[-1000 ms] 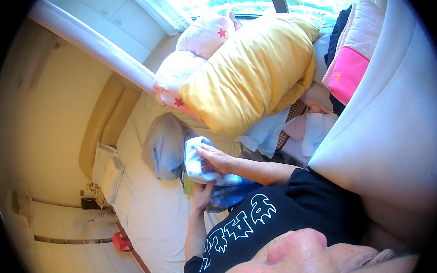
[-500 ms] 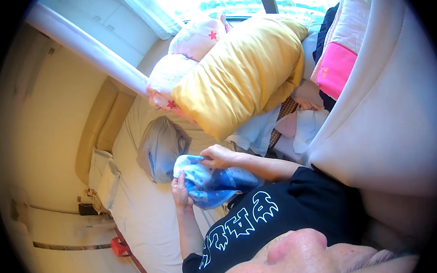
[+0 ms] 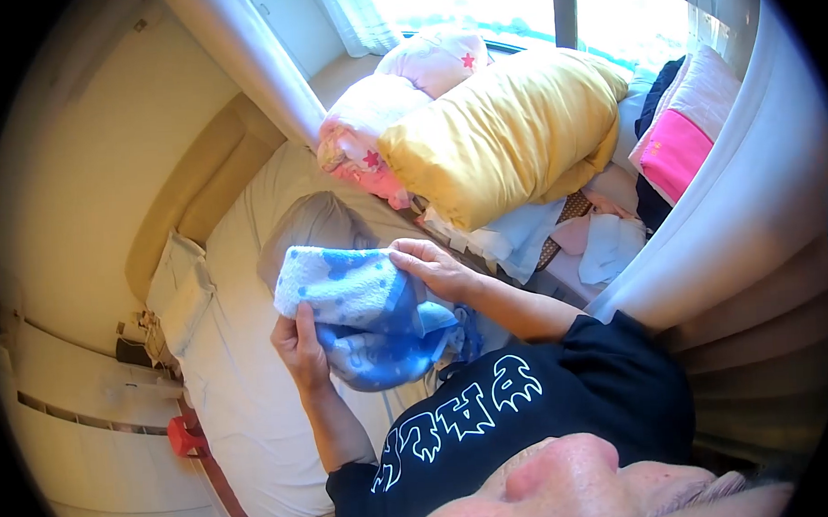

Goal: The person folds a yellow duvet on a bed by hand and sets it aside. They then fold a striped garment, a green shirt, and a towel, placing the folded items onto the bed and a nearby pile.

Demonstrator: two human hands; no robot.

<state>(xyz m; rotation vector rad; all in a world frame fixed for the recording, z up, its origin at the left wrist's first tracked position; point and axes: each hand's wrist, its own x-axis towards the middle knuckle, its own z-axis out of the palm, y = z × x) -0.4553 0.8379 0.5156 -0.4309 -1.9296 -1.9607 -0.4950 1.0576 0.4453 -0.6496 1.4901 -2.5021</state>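
Item: blue-and-white spotted cloth (image 3: 365,311), soft, bunched, held above the bed (image 3: 244,395) in front of the person's chest. Left hand (image 3: 300,348): closed on the cloth's lower edge, fingers curled into the fabric. Right hand (image 3: 437,267): gripping the cloth's upper edge, thumb and fingers pinching it. Bed: white sheet, a grey garment (image 3: 307,231) lying just beyond the cloth. Further back: a yellow quilt (image 3: 510,134) heaped against a pink patterned pillow (image 3: 371,131), near the window. To the right: pale folded clothes (image 3: 580,242) and a pink-and-white padded item (image 3: 681,136). Wearer: black printed T-shirt (image 3: 531,410).
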